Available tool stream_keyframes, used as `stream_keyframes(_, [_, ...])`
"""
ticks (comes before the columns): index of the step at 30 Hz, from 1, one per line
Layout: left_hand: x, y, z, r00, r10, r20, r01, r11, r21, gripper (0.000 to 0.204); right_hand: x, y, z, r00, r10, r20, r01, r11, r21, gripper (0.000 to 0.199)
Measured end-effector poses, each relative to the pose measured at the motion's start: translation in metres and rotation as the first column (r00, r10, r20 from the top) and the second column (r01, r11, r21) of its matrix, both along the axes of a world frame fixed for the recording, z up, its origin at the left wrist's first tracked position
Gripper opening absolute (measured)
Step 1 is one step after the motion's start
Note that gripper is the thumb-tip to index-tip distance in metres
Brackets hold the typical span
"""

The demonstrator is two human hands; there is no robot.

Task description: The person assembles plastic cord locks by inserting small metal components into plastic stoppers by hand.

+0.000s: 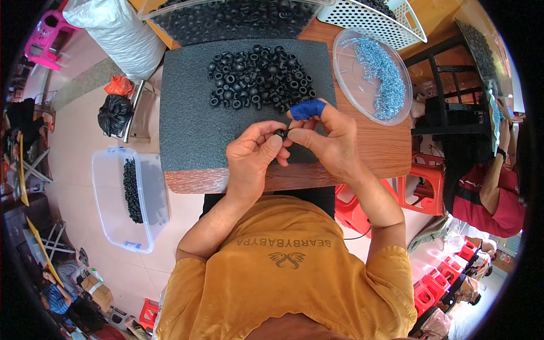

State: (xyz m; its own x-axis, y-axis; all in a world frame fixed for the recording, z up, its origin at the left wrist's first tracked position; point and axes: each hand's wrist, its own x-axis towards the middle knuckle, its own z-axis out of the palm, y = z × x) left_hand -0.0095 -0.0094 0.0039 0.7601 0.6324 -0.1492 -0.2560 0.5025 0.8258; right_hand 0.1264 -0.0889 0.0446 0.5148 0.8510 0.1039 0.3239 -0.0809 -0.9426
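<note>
My left hand (256, 148) pinches a small, rounded black part (281, 134) between thumb and fingers, above the near side of a dark grey mat (190, 113). Close against it is my right hand (327, 136), with its thumb tip at the part's edge and its fingers bent together. Blue wrapping (307, 109) covers one of its fingers. Whether something tiny sits between the right fingertips is hidden. Beyond both hands, many loose black parts (258, 76), some showing hollow round ends, lie heaped on the mat.
Right of the mat, a round clear tray (347, 85) holds small shiny bluish pieces (385, 79). A clear bin (232, 25) of black parts and a white perforated basket (368, 22) stand at the back. Left on the floor are a clear tub (116, 226) and a white sack (116, 34).
</note>
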Motion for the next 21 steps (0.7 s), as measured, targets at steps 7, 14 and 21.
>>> stream_keyframes(7, [-0.0015, -0.0009, -0.0039, 1.000, -0.015, 0.009, 0.015, 1.000, 0.019, 0.024, 0.0006, -0.0010, -0.0038, 1.000, 0.017, -0.005, -0.017, 1.000, 0.002, 0.022])
stream_keyframes(14, [-0.0033, -0.0007, -0.0016, 0.994, -0.035, -0.108, 0.046, 0.995, 0.094, 0.019, -0.0004, -0.0017, -0.0049, 0.999, 0.025, -0.041, -0.025, 1.000, -0.005, 0.022])
stream_keyframes(21, [-0.0027, 0.0005, -0.0023, 0.990, -0.073, -0.118, 0.083, 0.993, 0.079, 0.018, -0.0015, -0.0017, -0.0031, 0.995, 0.013, -0.102, -0.022, 0.996, -0.085, 0.026])
